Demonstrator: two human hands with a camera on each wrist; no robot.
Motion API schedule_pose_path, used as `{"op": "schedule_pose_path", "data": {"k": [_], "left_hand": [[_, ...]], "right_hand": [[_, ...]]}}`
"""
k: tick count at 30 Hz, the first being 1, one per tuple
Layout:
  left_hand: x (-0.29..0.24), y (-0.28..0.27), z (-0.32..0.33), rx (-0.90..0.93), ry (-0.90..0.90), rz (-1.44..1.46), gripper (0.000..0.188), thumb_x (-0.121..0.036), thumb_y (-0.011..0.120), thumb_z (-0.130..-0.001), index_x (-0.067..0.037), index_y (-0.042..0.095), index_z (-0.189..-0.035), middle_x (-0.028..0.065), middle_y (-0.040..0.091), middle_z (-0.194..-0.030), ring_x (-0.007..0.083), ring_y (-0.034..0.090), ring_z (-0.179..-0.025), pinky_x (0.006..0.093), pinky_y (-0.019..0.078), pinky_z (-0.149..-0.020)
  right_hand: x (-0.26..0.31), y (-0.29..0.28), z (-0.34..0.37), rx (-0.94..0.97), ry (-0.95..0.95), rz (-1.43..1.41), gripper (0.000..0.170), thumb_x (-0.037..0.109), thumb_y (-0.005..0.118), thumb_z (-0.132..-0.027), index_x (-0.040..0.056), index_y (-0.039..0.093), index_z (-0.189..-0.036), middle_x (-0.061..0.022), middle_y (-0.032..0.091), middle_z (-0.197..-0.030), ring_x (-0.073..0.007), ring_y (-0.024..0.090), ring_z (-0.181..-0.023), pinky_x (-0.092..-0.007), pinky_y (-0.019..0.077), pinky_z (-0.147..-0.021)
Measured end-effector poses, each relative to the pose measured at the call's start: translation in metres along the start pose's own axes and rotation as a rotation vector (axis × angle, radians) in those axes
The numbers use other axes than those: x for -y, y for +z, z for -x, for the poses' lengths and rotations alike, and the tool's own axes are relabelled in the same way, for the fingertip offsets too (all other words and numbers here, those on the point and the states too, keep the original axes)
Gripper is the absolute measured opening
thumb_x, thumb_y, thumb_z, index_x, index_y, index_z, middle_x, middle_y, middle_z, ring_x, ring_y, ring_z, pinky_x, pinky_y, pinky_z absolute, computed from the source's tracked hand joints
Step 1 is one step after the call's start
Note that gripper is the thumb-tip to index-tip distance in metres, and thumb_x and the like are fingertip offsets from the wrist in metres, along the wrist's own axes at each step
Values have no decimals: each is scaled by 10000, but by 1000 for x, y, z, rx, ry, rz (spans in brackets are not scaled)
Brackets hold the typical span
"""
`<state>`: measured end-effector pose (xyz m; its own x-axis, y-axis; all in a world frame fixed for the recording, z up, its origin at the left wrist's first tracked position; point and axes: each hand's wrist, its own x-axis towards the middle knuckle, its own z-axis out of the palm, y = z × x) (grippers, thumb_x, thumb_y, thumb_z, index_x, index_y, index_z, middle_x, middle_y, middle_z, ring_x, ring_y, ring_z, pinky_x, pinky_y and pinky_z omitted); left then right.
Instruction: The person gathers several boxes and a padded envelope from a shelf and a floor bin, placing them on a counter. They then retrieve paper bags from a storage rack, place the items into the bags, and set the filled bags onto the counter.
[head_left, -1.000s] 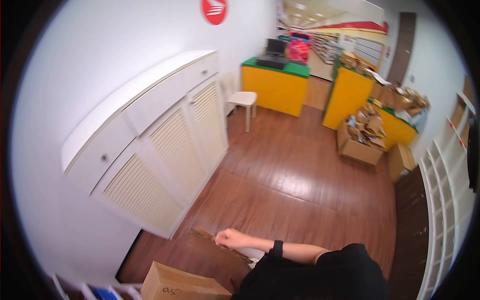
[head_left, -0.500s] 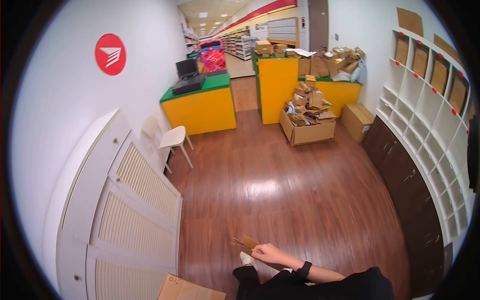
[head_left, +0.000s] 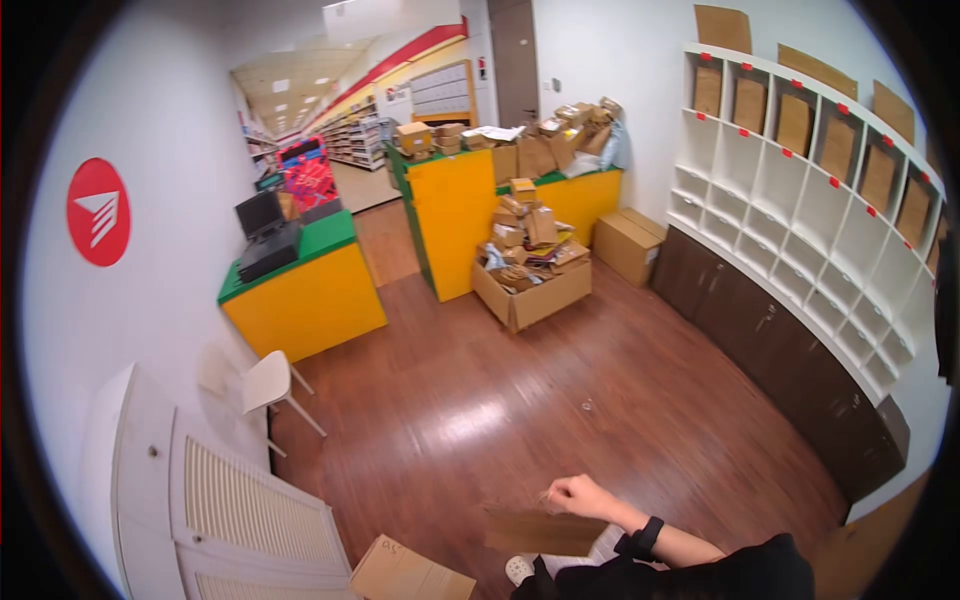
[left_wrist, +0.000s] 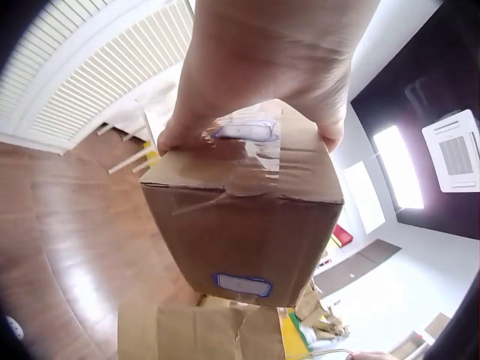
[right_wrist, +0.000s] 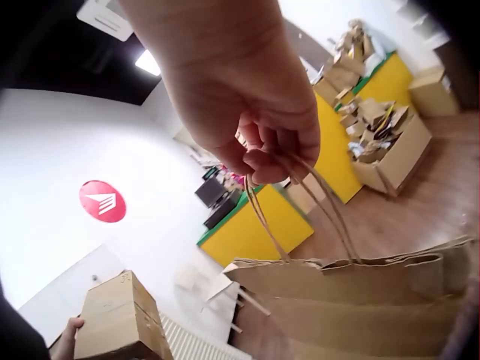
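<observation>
Turned rightward since the earlier frame, a person (head_left: 700, 572) carries a carton (left_wrist: 240, 236) above the floor (head_left: 550, 370), left hand (left_wrist: 274, 60) clasping its top, right hand (right_wrist: 240, 97) curled round the handles (right_wrist: 262, 219) of a hanging paper bag (right_wrist: 360, 307); carrying seems underway, next calling for steady grips.

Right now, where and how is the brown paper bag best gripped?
Probably by the cord handles, coming from above: they rise in loops over the brown paper bag, and the right hand holds them there with curled fingers. The creased rim looks softer, likely a poorer grip.
</observation>
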<state>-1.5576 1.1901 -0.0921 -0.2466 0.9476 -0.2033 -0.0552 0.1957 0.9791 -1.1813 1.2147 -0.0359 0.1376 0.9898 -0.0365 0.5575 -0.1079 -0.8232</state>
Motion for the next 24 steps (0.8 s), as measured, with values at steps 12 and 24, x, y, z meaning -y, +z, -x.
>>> {"op": "schedule_pose_path", "data": {"k": [12, 24], "left_hand": [[-100, 197, -141, 574, 31, -125, 671, -285, 559, -762, 7, 223, -1264, 185, 316, -1232, 247, 332, -1126, 352, 294, -919], [-88, 342, -261, 343, -44, 77, 720, -271, 609, -713, 24, 213, -1236, 107, 408, -1098, 181, 388, -1033, 297, 308, -870]], "right_hand": [[-53, -55, -41, -216, 400, 192, 217, 197, 515, -740, -9, 582, -755, -220, 563, -692, -357, 561, -664, -387, 450, -606], [-100, -103, -231, -296, 297, 35, 202, 185, 534, -737, -14, 566, -732, -219, 562, -669, -362, 562, -669, -397, 458, -624]]}}
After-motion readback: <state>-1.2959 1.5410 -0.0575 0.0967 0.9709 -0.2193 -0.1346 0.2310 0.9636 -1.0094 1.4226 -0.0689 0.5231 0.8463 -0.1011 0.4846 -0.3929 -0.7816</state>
